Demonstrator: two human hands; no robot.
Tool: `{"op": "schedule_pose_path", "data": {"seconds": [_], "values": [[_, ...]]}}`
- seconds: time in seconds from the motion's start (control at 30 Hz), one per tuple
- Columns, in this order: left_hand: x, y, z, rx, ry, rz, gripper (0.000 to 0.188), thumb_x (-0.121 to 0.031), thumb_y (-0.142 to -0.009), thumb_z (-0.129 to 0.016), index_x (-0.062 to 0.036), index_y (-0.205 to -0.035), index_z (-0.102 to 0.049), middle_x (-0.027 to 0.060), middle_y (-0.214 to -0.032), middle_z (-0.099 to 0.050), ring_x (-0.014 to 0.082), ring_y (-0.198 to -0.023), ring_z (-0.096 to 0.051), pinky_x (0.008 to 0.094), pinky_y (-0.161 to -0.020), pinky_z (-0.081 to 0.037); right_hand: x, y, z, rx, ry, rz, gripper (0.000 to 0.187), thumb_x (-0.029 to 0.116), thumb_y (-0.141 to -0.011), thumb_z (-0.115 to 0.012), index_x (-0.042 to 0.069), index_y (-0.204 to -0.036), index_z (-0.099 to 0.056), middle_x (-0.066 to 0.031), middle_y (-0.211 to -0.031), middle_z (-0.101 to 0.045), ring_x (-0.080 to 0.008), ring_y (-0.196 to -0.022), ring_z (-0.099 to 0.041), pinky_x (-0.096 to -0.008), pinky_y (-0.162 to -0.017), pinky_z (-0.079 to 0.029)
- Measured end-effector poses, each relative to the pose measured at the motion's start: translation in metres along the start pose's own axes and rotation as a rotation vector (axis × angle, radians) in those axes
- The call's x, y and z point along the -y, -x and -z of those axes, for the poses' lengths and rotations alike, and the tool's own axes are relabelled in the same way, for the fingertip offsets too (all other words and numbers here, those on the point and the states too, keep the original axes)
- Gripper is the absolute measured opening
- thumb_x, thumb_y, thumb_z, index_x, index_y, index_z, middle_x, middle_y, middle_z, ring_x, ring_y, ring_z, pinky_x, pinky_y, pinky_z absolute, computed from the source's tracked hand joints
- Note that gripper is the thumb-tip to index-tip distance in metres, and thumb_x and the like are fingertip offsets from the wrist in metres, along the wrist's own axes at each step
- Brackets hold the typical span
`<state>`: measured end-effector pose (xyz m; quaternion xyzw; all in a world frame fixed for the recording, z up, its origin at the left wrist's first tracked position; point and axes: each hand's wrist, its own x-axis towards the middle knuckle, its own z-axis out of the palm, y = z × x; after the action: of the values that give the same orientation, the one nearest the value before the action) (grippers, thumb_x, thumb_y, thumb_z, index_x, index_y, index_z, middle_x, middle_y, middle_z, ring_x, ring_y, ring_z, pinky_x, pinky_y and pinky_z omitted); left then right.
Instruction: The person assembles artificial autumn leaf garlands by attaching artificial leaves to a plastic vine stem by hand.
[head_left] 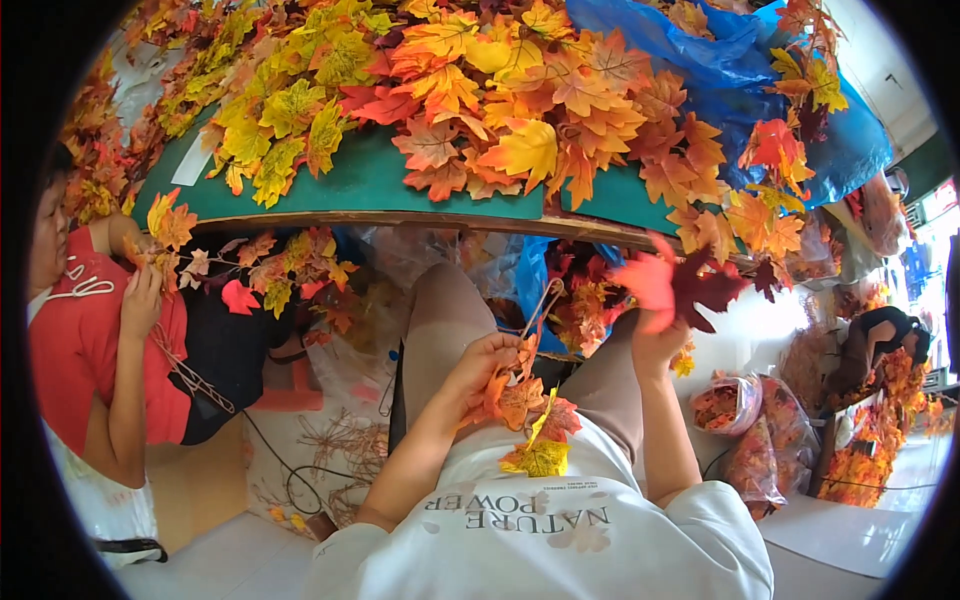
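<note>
Over my lap, my left hand (487, 366) is closed around the thin stem of an artificial leaf garland (520, 402). Its orange leaves hang below my fingers, with a yellow leaf (541, 458) lowest, against my shirt. A bare looped stem end (545, 300) sticks up above that hand. My right hand (657, 348), raised by the table edge, grips artificial maple leaves: a bright red leaf (643, 287), smeared by motion, and a dark red leaf (703, 290). How its fingers pinch them is partly hidden.
A green table (370, 175) ahead carries heaped yellow and orange leaves (480, 60) and a blue plastic bag (690, 85). At left, a co-worker in a red top (75, 330) holds a leaf branch (240, 258). Clear bags of leaves (757, 450) stand right; another person (880, 335) bends beyond.
</note>
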<state>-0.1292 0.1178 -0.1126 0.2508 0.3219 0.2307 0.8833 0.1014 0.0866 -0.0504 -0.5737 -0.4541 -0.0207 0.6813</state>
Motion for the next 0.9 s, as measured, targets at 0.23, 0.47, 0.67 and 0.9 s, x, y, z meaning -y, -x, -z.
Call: {"op": "schedule_pose_path", "data": {"seconds": [0.23, 0.47, 0.67, 0.9], "values": [[-0.014, 0.001, 0.006, 0.189, 0.254, -0.016, 0.018, -0.013, -0.083, -0.059, -0.0054, -0.099, -0.055, 0.0066, -0.085, -0.06, 0.0143, -0.064, -0.055, 0.0284, -0.058, -0.045, 0.104, -0.15, -0.116, 0.274, 0.136, 0.583, 0.01, 0.004, -0.073, -0.068, 0.004, -0.083, -0.064, -0.0081, -0.076, -0.059, -0.0209, -0.07, -0.059, -0.0272, -0.062, -0.046], [-0.017, -0.003, 0.028, 0.477, 0.409, 0.065, 0.013, -0.01, -0.082, -0.059, -0.0062, -0.095, -0.057, 0.0057, -0.077, -0.06, 0.0159, -0.061, -0.055, 0.031, -0.055, -0.05, 0.068, -0.216, -0.204, 0.623, 0.6, 0.54, 0.02, 0.011, -0.073, -0.067, 0.0, -0.088, -0.06, -0.0165, -0.087, -0.062, -0.0328, -0.081, -0.061, -0.0395, -0.072, -0.049], [0.003, -0.007, 0.039, 0.051, 0.208, -0.115, 0.014, -0.002, -0.079, -0.058, -0.0018, -0.093, -0.058, 0.0068, -0.08, -0.062, 0.015, -0.063, -0.059, 0.0266, -0.058, -0.051, 0.021, -0.166, -0.158, 0.996, 0.893, 0.482, 0.021, 0.01, -0.075, -0.057, 0.0, -0.094, -0.058, -0.0175, -0.087, -0.062, -0.0338, -0.085, -0.059, -0.0419, -0.073, -0.047], [-0.008, 0.004, 0.02, 0.074, 0.234, -0.118, 0.029, 0.001, -0.077, -0.059, 0.0001, -0.105, -0.058, 0.005, -0.085, -0.061, 0.0139, -0.072, -0.058, 0.03, -0.071, -0.051, 0.003, -0.169, -0.141, 0.917, 0.698, 0.345, 0.021, 0.023, -0.075, -0.064, 0.008, -0.09, -0.064, -0.0122, -0.079, -0.064, -0.0316, -0.078, -0.061, -0.041, -0.066, -0.047]]}}
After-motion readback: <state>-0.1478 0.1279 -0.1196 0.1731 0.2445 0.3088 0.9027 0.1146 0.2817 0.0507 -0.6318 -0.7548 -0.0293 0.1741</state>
